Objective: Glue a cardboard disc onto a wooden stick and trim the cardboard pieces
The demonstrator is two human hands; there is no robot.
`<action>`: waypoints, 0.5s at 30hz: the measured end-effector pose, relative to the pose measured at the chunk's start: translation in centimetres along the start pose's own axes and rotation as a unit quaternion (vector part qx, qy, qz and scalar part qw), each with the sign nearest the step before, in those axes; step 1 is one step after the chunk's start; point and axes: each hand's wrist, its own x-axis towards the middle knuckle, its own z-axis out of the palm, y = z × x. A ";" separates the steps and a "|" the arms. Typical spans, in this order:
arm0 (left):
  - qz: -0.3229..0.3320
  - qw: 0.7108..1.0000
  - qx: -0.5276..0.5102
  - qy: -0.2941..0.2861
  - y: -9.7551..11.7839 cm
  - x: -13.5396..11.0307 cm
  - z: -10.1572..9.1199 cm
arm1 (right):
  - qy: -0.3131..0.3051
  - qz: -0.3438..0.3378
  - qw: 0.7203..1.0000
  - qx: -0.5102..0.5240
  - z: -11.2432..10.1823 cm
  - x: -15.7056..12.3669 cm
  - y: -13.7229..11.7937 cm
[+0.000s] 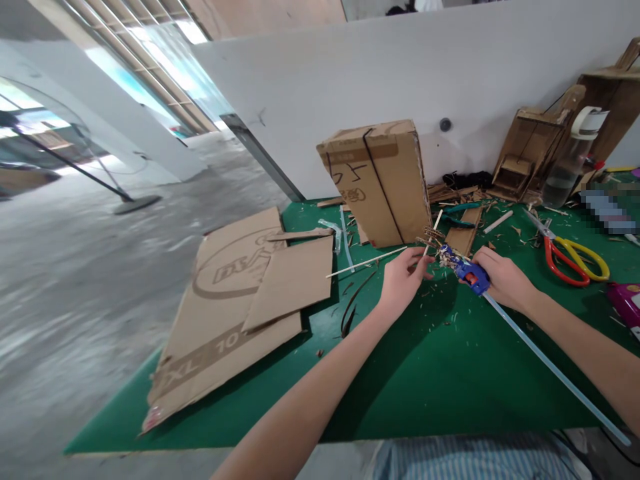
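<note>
My right hand (503, 275) is closed around a blue glue gun (473, 275), its nozzle end pointing up and left and covered in bits of debris. A long translucent glue stick (550, 363) sticks out of the back of the gun. Just left of the nozzle, my left hand (406, 279) pinches a thin pale wooden stick (435, 232) that stands tilted upward. Small brown scraps (431, 235) show beside this stick; whether they are joined to it I cannot tell. Another thin stick (367, 262) reaches leftward from near my left knuckles.
Behind my hands stands a cardboard box (377, 187). Flattened cardboard (220, 307) covers the left of the green table (400, 393). To the right are scissors (565, 257), a water bottle (570, 160) and wooden pieces (525, 147). Pliers (460, 217) lie behind the glue gun.
</note>
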 end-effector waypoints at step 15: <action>-0.003 1.000 -0.021 -0.008 0.5 0.0 0.1 | -0.016 -0.001 0.999 -0.038 0.1 -0.1 0.1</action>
